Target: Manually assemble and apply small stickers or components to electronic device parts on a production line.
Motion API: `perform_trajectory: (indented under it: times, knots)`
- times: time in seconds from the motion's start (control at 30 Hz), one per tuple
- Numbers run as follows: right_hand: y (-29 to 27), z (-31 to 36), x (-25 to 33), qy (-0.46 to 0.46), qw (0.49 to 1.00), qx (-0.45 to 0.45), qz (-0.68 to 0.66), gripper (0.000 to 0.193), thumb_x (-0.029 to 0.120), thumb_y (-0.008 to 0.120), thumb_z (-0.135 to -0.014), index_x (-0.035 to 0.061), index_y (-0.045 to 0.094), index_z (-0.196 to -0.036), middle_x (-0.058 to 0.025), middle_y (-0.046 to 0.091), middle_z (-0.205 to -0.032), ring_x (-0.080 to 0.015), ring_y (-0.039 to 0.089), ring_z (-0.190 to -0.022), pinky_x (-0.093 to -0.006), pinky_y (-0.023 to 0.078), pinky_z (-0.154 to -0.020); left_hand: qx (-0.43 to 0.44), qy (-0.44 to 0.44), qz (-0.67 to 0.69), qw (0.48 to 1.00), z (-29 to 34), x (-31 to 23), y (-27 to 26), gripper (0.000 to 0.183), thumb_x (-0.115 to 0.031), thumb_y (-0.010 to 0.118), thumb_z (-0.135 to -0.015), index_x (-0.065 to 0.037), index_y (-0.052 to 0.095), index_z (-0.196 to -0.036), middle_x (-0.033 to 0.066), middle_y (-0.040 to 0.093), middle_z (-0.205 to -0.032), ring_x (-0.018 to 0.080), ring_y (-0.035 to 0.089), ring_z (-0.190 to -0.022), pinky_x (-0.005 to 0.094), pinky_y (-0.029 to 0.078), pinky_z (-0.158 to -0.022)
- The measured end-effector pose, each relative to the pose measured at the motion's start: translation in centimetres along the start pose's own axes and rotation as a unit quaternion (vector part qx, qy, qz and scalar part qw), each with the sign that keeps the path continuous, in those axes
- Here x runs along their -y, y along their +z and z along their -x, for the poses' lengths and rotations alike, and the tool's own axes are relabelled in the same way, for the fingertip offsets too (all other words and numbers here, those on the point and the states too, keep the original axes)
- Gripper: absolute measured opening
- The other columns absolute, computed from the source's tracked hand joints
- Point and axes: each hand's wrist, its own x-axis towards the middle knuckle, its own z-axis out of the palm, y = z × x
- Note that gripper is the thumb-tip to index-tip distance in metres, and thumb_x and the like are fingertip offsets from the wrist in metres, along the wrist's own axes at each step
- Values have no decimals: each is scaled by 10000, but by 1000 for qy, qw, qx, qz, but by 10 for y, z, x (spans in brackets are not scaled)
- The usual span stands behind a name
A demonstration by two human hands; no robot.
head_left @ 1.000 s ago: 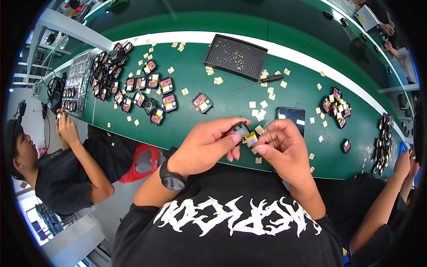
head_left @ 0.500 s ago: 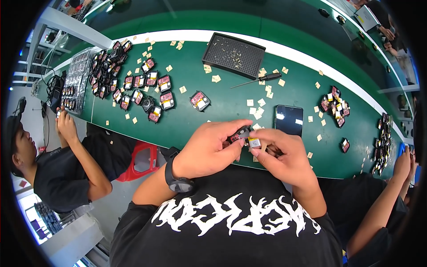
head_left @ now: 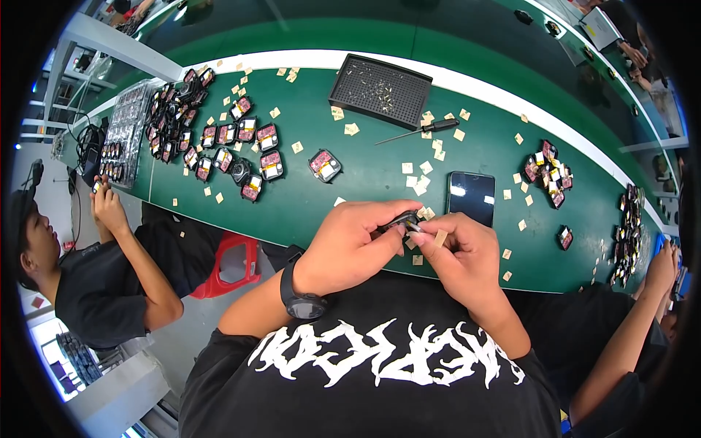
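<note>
Pinching a small dark part (head_left: pixel 404 218) in both grips, left hand (head_left: pixel 350 244) and right hand (head_left: pixel 460 255), fingers hiding most of it above the worktop (head_left: pixel 365 182).

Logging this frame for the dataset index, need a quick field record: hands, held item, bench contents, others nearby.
left hand: pinches a small black part at the fingertips
right hand: touches the same part, a tan square between its fingers
bench: green mat, tan squares scattered
near hands: dark phone lying flat
further back: black tray, screwdriver
left of bench: rows of small black-and-red units
others: seated person at left; another arm at right
</note>
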Motion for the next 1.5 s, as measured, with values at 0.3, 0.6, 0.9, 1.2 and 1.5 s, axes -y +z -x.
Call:
perform_trajectory:
  times: [0.3,0.6,0.9,1.2,1.5]
  knots:
    - [1,-1,-1,-7,998,-8,-54,122,21,739,-902,-11,747,-1020,-88,701,-883,-80,624,-650,-237,482,-573,8,-6,38,999,-1,-1,0,402,-29,521,-964,33,593,-1355,109,707,-864,140,691,-746,280,528,-679]
    - [9,0,-2,46,996,-29,-67,126,52,767,-895,1,768,-1010,-50,658,-836,-56,548,-635,-217,430,-549,16,69,-12,997,2,9,3,454,9,529,-962,-4,555,-1415,87,714,-938,135,696,-802,276,553,-717]
    - [5,-9,-6,154,958,-26,-242,220,10,822,-835,30,604,-849,36,580,-731,10,468,-627,-174,375,-554,95,74,-28,992,7,4,-5,581,51,484,-901,34,448,-1481,118,664,-907,231,664,-812,336,526,-759]
    - [-3,-12,6,221,953,16,-206,180,70,773,-899,5,635,-995,32,606,-774,2,472,-623,-184,367,-536,31,80,-6,996,6,8,4,484,12,542,-972,23,491,-1452,127,662,-977,167,662,-786,289,549,-697]
    - [-75,22,-5,122,974,-168,-91,218,134,713,-959,25,677,-1145,36,649,-896,4,454,-638,-169,326,-537,22,-85,188,978,17,-11,-11,367,-13,573,-1006,52,571,-1367,112,682,-867,131,661,-705,264,568,-664]
